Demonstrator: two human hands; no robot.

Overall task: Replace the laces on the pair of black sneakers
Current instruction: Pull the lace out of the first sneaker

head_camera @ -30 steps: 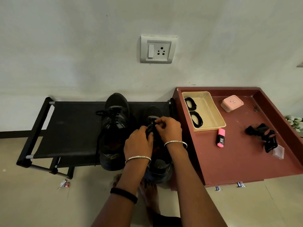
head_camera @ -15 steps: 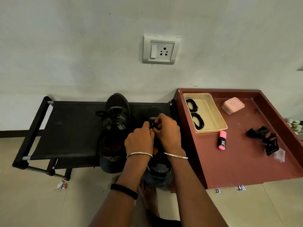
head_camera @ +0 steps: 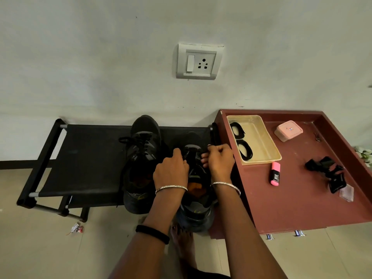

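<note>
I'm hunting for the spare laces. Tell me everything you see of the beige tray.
The beige tray is a shallow rectangular bin, plastic by its look. It sits flat in the back left corner of the dark red table. Two coiled black laces lie along its left side. No hand touches it.

No text can be read anywhere. The pink highlighter (head_camera: pixel 275 174) has a black label with white marks, too small to read. The pink box (head_camera: pixel 288 130) carries a tiny sticker, also illegible.
</note>
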